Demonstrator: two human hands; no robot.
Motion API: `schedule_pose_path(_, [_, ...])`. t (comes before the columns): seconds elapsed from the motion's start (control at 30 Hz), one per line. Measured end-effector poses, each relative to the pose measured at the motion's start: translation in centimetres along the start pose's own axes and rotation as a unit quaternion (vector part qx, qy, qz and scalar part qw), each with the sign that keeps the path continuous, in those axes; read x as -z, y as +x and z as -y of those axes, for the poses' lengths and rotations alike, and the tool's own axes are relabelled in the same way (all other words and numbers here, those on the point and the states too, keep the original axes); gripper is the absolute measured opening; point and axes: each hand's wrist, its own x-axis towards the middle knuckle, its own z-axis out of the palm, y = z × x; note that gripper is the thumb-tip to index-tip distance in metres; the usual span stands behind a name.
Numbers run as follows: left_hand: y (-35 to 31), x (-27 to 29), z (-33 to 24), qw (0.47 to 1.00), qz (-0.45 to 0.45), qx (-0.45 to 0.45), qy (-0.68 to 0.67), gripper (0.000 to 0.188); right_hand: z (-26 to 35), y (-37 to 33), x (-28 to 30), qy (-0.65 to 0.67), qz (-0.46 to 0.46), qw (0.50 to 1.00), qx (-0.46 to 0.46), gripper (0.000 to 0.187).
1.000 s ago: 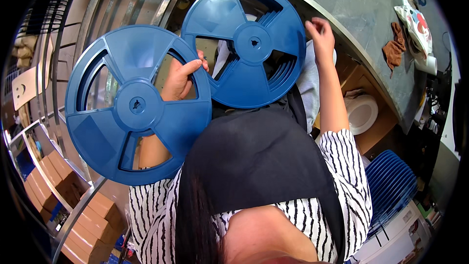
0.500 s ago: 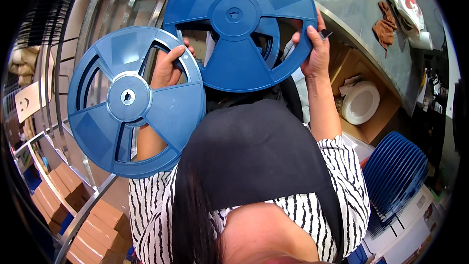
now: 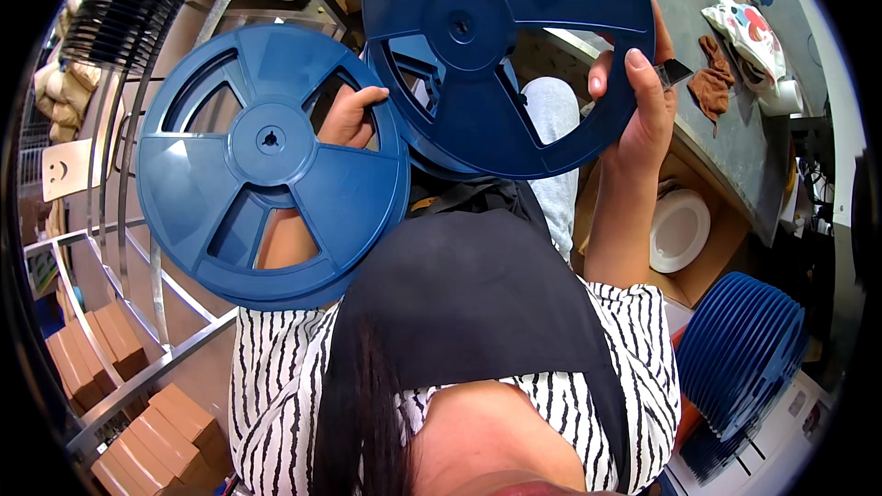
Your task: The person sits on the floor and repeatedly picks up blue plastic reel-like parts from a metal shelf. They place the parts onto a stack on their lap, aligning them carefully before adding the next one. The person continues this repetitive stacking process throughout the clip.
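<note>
On the left, a blue plastic reel point(image 3: 344, 188) with a round hub and wedge-shaped openings faces me. My left hand point(image 3: 348, 118) reaches through one of its openings and grips it near the right rim. Ahead and to the right, a darker-looking blue reel point(image 3: 459, 119) is tilted, its top cut off by the picture's edge. My right hand point(image 3: 646, 106) closes on its right rim, thumb in front. A small dark, flat piece point(image 3: 673, 73) sticks out beside that hand; its kind is unclear. Part of another blue reel surface shows behind the right reel, touching the left one.
A grey metal table point(image 3: 735, 152) at the right bears a brown cloth point(image 3: 711, 83) and a printed white bag point(image 3: 749, 41). Below it, a cardboard box holds a white spool point(image 3: 680, 230). Stacked blue reels point(image 3: 744, 354) stand lower right. Metal racks and cardboard boxes point(image 3: 161, 441) fill the left.
Both reels have shifted to the right in the picture. My right hand moved right with its reel, which now looks darker and more tilted. The left reel's hub no longer shows its pale ring.
</note>
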Motion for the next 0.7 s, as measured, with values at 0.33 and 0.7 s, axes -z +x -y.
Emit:
schedule_pose_path(0.33, [-0.9,-2.1,0.4,0.998,-0.021,-0.025,0.052,0.048,-4.5,-0.5,6.9,0.149,-0.097,0.98,-0.088,0.05])
schedule_pose_path(0.7, [0.2,-2.1,-0.5,0.996,-0.036,0.003,0.079,0.064,-3.0,-0.4,4.0,0.119,-0.068,0.989,-0.05,0.051])
